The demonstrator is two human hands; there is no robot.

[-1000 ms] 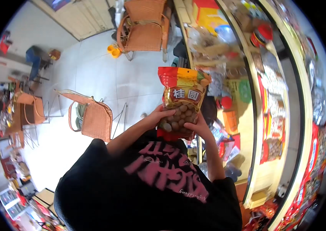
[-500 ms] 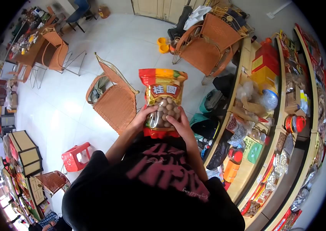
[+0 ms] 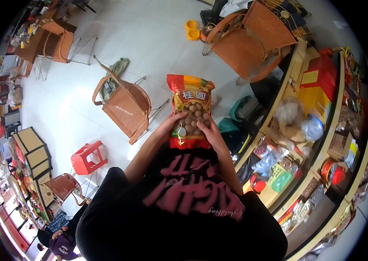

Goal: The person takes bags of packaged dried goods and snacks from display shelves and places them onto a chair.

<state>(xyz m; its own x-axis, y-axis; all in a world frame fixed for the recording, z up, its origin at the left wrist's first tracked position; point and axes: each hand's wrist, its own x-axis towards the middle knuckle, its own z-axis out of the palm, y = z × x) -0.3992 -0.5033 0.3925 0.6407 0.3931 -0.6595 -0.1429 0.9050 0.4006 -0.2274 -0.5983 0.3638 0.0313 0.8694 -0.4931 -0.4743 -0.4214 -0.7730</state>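
A red and yellow bag of dried longans, with a clear window showing round brown fruit, is held upright in front of my chest. My left hand grips its left side, thumb across the window. On the opposite side my right hand holds the bag the same way, its thumb pressed on the front. The fingers of both hands are mostly hidden behind the bag.
Shelves of packaged goods run along the right. A wicker chair, a red plastic stool and another wicker chair stand on the floor. Other people are at the lower left.
The view has shifted, so the chairs, stool and shelves sit differently in it. The longan bag stays in both hands, now slightly further right in view. More of the people at lower left shows.
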